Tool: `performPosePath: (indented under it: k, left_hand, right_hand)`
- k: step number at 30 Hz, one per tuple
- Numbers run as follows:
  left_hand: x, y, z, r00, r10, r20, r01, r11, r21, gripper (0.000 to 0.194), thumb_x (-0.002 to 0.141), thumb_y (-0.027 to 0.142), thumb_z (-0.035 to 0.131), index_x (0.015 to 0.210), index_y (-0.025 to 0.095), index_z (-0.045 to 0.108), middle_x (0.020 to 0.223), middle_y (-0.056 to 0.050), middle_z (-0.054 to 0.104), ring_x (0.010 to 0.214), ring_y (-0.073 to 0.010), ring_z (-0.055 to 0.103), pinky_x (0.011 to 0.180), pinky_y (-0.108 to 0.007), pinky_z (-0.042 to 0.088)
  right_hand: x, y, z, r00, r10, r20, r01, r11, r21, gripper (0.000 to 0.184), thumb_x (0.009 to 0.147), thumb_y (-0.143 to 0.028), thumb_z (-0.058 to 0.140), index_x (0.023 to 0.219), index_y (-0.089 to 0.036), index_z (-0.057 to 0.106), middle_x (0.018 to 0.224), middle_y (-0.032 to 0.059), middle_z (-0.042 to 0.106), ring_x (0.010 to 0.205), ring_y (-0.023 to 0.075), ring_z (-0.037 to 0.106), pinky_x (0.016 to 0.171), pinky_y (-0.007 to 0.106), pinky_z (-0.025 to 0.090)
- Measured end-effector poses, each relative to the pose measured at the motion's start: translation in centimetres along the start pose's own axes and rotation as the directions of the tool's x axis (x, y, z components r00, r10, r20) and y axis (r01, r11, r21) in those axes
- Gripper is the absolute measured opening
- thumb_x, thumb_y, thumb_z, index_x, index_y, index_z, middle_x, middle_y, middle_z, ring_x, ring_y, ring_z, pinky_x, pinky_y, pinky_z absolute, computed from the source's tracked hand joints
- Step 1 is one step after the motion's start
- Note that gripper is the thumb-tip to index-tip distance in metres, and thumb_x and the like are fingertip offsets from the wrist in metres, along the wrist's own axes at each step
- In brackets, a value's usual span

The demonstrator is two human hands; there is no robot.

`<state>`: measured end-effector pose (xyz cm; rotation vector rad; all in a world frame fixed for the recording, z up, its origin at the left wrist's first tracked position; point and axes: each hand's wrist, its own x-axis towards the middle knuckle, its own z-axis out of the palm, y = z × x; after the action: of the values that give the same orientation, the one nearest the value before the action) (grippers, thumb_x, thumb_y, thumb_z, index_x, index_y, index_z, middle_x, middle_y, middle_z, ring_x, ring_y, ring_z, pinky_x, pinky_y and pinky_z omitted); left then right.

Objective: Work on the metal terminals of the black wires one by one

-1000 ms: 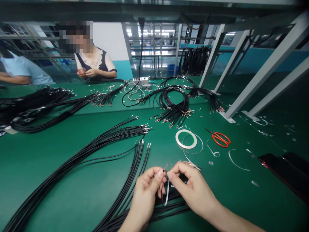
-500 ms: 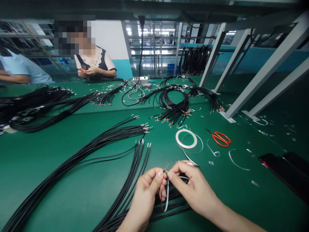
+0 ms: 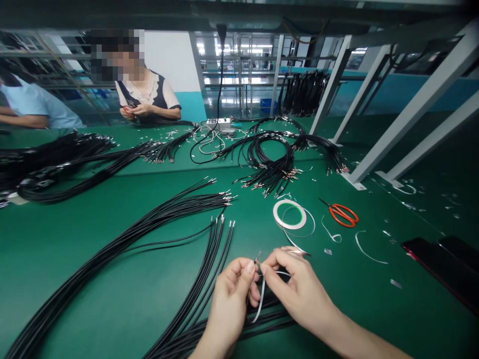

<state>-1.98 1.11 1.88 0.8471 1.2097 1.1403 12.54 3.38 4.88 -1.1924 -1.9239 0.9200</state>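
Between the thumb and fingers of my left hand is the tip of a black cable, its thin bare end pointing up. My right hand pinches close beside that tip, at the end of a narrow white tape strip. The strip loops down between both hands. Beyond my right hand lies a tape roll, white with a green inner ring, a loose tail running from it toward my fingers. More black cables pass under my hands and to the left, their silver tips facing away.
Orange-handled scissors and curled tape scraps lie right of the roll. A coiled cable bundle sits farther back. Grey metal legs stand at right, near a dark red-edged object. Across the bench a co-worker holds something red-handled.
My left hand has shifted slightly right and up with the cable tip. The white strip's loop has swung a little, while my right hand stays almost in place.
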Motion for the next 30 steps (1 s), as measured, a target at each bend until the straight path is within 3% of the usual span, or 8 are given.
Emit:
performPosePath:
  k: [13,17,24,28,30]
  left_hand:
    - [-0.3,0.7,-0.4,0.977,-0.174,0.121,0.194,0.965,-0.174,0.030,0.083,0.042,0.064,0.074,0.015,0.058,0.052,0.006,0.048,0.039,-0.0048,0.033,0.039,-0.016,0.028]
    - [-0.3,1.1,-0.5,0.976,-0.129,0.177,0.158,0.975,-0.159,0.031,0.088,0.037,0.060,0.067,0.015,0.056,0.046,0.006,0.044,0.042,-0.0061,0.029,0.044,-0.017,0.029]
    - [-0.4,1.3,-0.7,0.965,-0.136,0.225,0.178,0.967,-0.180,0.030,0.089,0.035,0.059,0.068,0.015,0.057,0.046,0.009,0.037,0.041,-0.0053,0.017,0.042,-0.019,0.017]
    - [-0.4,1.5,-0.9,0.965,-0.100,0.241,0.146,0.972,-0.183,0.028,0.088,0.038,0.062,0.073,0.014,0.061,0.052,0.007,0.044,0.042,-0.0037,0.023,0.043,-0.017,0.022]
    - [-0.3,1.6,-0.9,0.978,-0.050,0.204,0.076,0.990,-0.121,0.027,0.086,0.038,0.064,0.075,0.014,0.064,0.057,0.005,0.051,0.044,-0.0035,0.032,0.047,-0.017,0.028]
  right_hand:
    - [0.0,0.2,-0.3,0.998,0.042,0.055,-0.046,0.996,0.077,0.021,0.094,-0.020,0.051,0.075,-0.021,0.061,0.071,-0.0033,0.065,0.072,0.0162,0.057,0.075,0.031,0.037]
    - [0.1,0.3,-0.3,0.995,0.074,0.069,-0.081,0.991,0.103,0.020,0.093,-0.021,0.052,0.075,-0.021,0.060,0.071,-0.0040,0.063,0.072,0.0156,0.057,0.075,0.030,0.038]
    - [0.2,0.4,-0.5,0.992,0.080,0.101,-0.097,0.978,0.182,0.018,0.093,-0.020,0.053,0.076,-0.021,0.060,0.074,-0.0032,0.061,0.076,0.0156,0.056,0.074,0.028,0.039]
    - [0.5,1.1,-0.3,0.970,0.188,0.153,-0.228,0.922,0.313,0.018,0.093,-0.025,0.051,0.078,-0.021,0.058,0.072,-0.0033,0.055,0.065,0.0137,0.049,0.060,0.026,0.038]
    - [0.8,1.5,-0.5,0.970,0.188,0.157,-0.235,0.897,0.373,0.018,0.093,-0.026,0.052,0.077,-0.020,0.057,0.071,-0.0033,0.054,0.066,0.0140,0.049,0.062,0.026,0.039]
